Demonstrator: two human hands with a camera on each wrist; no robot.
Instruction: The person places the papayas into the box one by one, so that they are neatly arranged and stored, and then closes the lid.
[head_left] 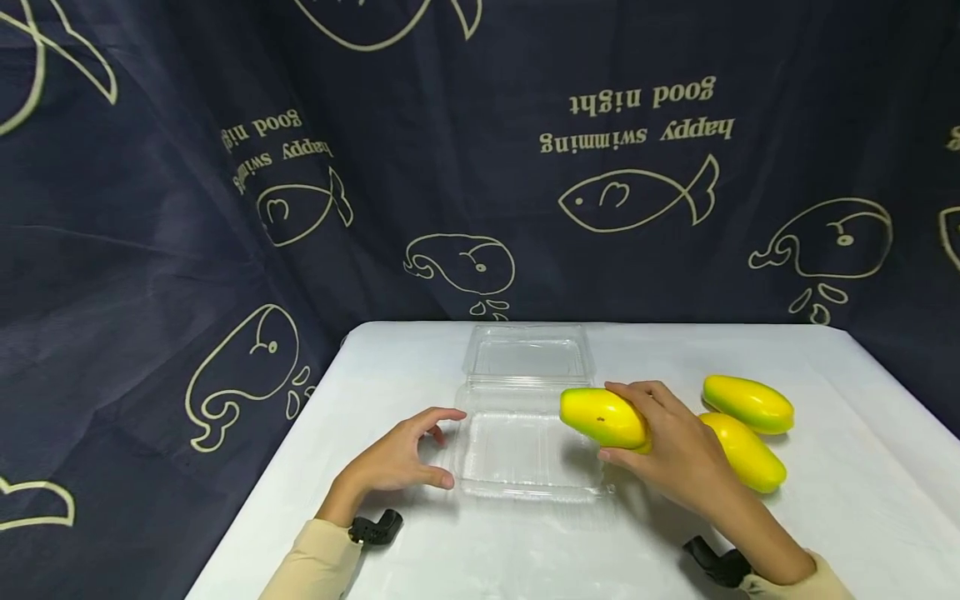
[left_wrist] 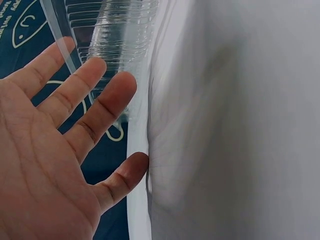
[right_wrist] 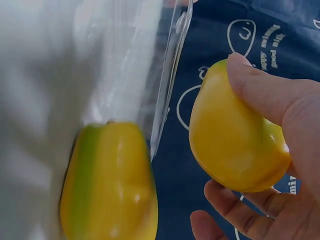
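My right hand (head_left: 678, 450) grips a yellow-green papaya (head_left: 602, 415) above the right part of a clear plastic clamshell box (head_left: 525, 490). In the right wrist view, the thumb lies on one side of the held papaya (right_wrist: 235, 135) and the fingers on the other. The box's lid (head_left: 528, 380) is folded back, away from me. Beside the box's left edge is my left hand (head_left: 397, 458), its fingers spread and holding nothing. From the left wrist view, I cannot tell whether those fingers touch the clear box (left_wrist: 112, 40).
Two more papayas lie on the white table to the right, one farther back (head_left: 748, 404) and one nearer my right wrist (head_left: 746, 454). A dark blue cloth (head_left: 450, 192) with fish and whale drawings hangs behind the table (head_left: 420, 567) and along its left side.
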